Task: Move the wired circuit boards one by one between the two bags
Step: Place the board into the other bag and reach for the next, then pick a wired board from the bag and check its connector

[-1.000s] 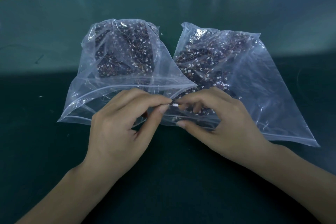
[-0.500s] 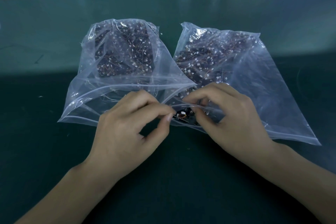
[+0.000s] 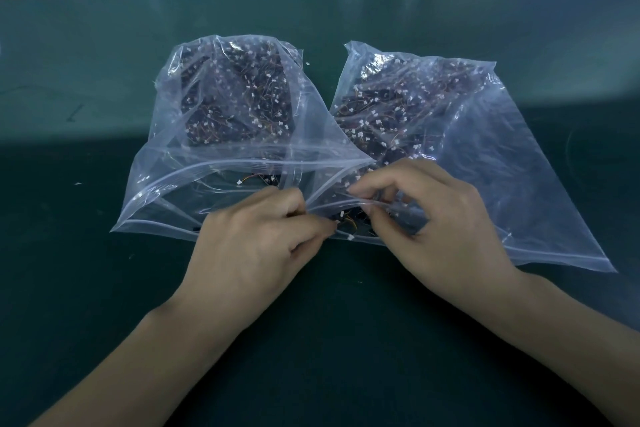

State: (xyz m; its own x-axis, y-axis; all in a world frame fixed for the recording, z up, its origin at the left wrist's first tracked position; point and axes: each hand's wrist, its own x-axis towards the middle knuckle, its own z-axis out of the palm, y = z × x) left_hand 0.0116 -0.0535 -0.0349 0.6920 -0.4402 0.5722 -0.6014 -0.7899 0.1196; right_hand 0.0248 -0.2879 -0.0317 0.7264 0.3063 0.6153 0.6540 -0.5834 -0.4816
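One small dark wired circuit board with thin orange and red leads and a white plug lies at the mouth of the right-hand clear zip-seal plastic bag, directly between the two hands and touching both sets of fingertips. Its leads appear to run roughly left to right, toward the left-hand clear zip-seal plastic bag, whose open mouth overlaps the other's just beside the board. The left hand has fingers curled, thumb and forefinger pinched narrowly at the board's left end. The right hand is likewise curled, pinching the bag lip and probably the board; exact contact is hidden by plastic. Both hands are equally near, so the left likely draws it across. Both bags rest on a dark green bench mat. No legible writing, label or brand is visible.
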